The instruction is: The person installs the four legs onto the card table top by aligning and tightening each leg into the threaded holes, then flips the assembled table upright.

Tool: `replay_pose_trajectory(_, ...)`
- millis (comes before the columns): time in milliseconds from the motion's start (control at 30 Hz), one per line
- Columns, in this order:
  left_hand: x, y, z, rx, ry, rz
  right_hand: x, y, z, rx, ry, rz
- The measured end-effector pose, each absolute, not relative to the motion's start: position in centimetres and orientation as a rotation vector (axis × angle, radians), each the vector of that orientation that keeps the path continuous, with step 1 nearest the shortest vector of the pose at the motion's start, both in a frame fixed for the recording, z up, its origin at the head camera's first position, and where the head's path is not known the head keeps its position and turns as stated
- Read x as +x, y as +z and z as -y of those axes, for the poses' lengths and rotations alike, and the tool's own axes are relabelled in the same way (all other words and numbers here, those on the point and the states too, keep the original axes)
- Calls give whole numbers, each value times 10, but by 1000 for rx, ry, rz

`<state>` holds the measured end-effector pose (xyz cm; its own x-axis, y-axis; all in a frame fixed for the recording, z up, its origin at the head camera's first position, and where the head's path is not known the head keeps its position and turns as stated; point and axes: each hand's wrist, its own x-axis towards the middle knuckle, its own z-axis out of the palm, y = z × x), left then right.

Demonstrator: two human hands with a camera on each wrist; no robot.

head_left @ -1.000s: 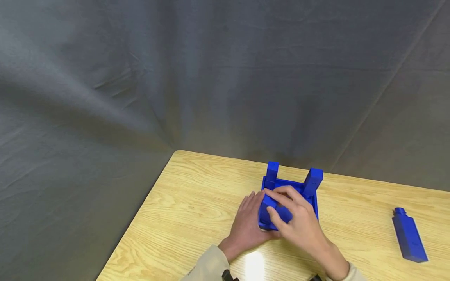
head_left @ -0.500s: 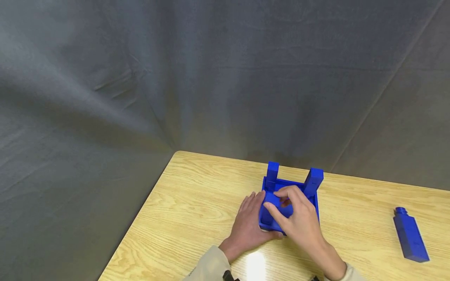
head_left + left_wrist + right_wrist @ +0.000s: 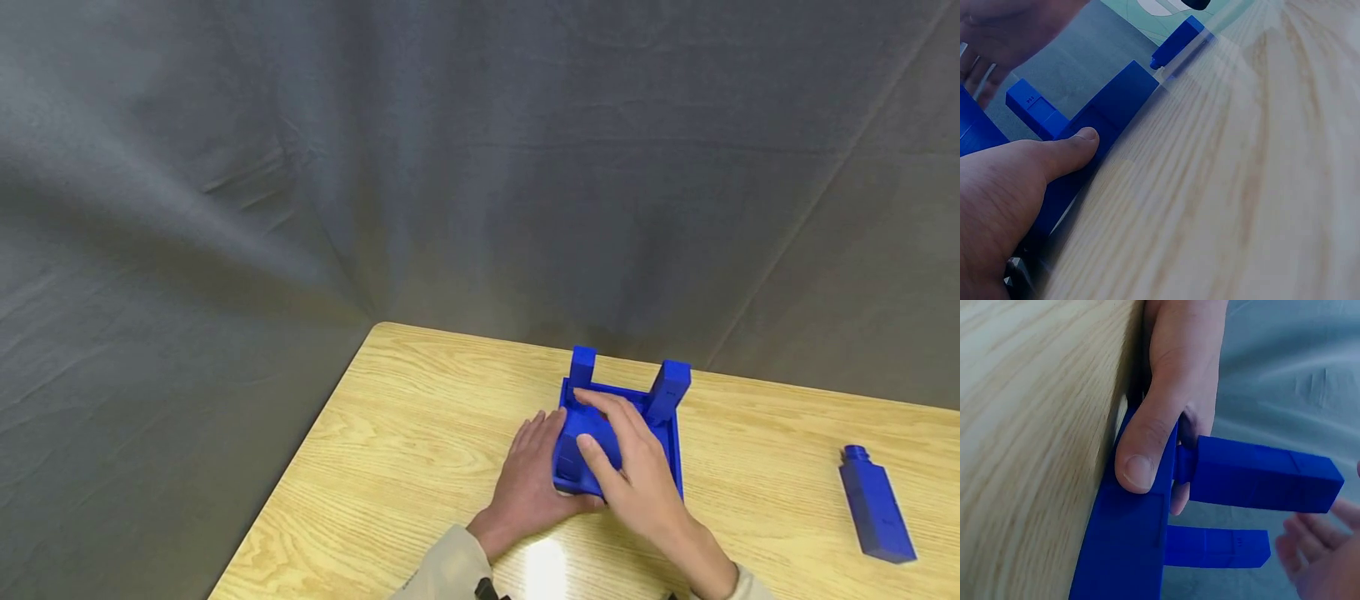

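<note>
A blue square toy tabletop (image 3: 618, 390) with a raised rim lies underside up on the table. My left hand (image 3: 528, 479) grips its near left corner, fingers along the left side and thumb (image 3: 1141, 469) on the front edge. Blue legs stand upright at the far left (image 3: 582, 367), the far right (image 3: 670, 387) and the near left; in the right wrist view a narrow neck shows between this near leg (image 3: 1260, 475) and the tabletop. My right hand (image 3: 641, 475) hovers beside the near left leg, thumb and fingers spread, with nothing held.
A loose blue leg (image 3: 877, 512) with a threaded end lies on the wooden table (image 3: 420, 400) at the right. The table's left edge and rounded far corner show, with a grey curtain (image 3: 480, 183) behind them.
My right hand's fingers have gone from around the top of the near left leg to spread apart beside it. The left hand keeps its grip on the tabletop.
</note>
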<state>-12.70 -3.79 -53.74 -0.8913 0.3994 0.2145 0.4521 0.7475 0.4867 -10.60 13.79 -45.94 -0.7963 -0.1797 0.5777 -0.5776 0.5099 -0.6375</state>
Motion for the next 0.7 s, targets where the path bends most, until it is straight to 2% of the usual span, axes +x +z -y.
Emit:
replay_pose_trajectory(167,-127,-538,38,-700,-831,2828,-110,-459,-143,782,1413,2250)
replay_pose_trajectory(333,-128,-540,39,-722,-850,2792,-111,-460,-142,807,1413,2236)
replay_pose_trajectory(700,-128,-539,39,-718,-838,2813,-111,-464,-135,538,1221,2195)
